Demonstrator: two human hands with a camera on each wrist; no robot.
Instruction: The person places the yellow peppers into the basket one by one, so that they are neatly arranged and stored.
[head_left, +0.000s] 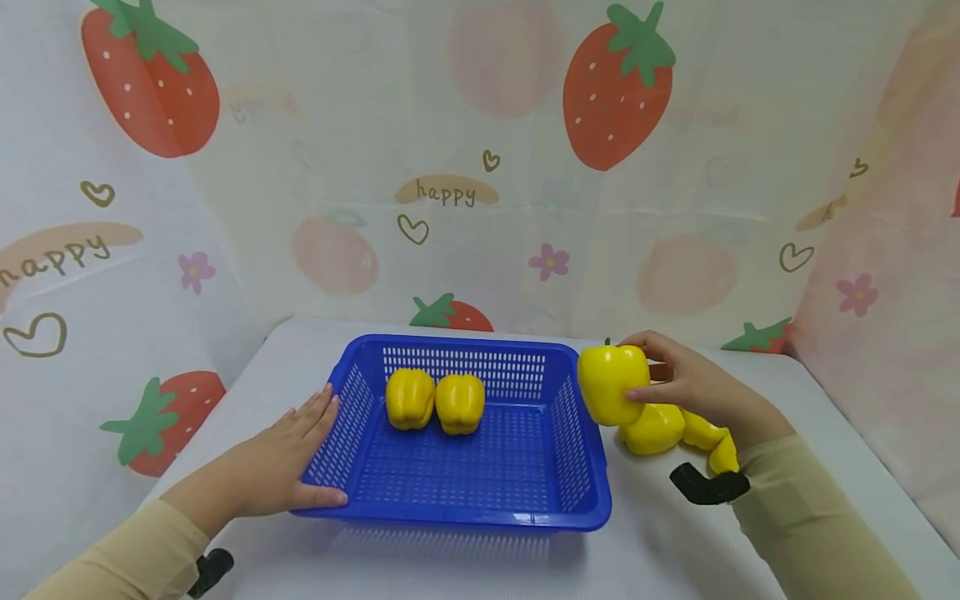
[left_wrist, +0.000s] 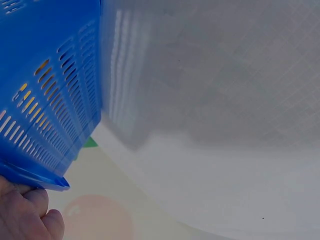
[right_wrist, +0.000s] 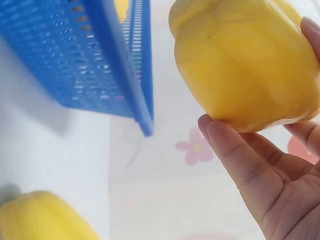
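Note:
In the head view, my right hand (head_left: pixel 686 379) holds a yellow bell pepper (head_left: pixel 611 383) with a green stem, upright beside the basket's right rim. The right wrist view shows the thumb and fingers around this pepper (right_wrist: pixel 245 65). My left hand (head_left: pixel 273 458) rests on the left rim of a blue plastic basket (head_left: pixel 465 517), fingers extended over the edge and thumb at the front corner. Inside the basket, two yellow bell peppers, a left one (head_left: pixel 409 400) and a right one (head_left: pixel 460 404), lie side by side near the back left.
Right of the basket, another yellow pepper (head_left: pixel 654 431) lies on the white table (head_left: pixel 645 533). Behind it is a bent yellow piece (head_left: pixel 703 432), partly hidden by my right wrist. A strawberry-printed cloth (head_left: pixel 480 108) hangs behind and at both sides.

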